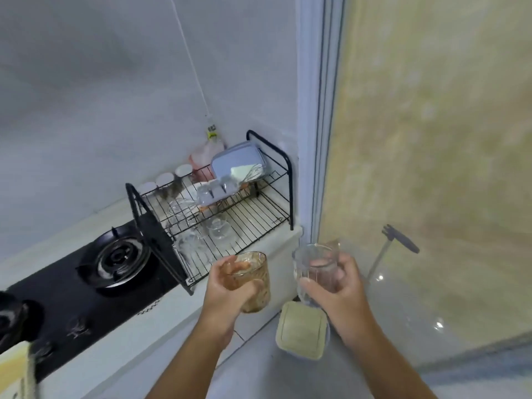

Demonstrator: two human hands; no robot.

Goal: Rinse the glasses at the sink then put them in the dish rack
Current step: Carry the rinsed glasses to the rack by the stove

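My left hand grips an amber ribbed glass, held upright just in front of the counter edge. My right hand grips a clear ribbed glass, also upright, to the right of the amber one. Both glasses hang a short way below and in front of the black wire dish rack, which stands on the white counter. Several clear glasses sit on the rack's lower shelf. No sink shows in view.
A black gas hob lies left of the rack. The upper shelf holds a blue-lidded container, a whisk and white cups. A square lidded box sits on the floor below my hands. A glass sliding door stands at the right.
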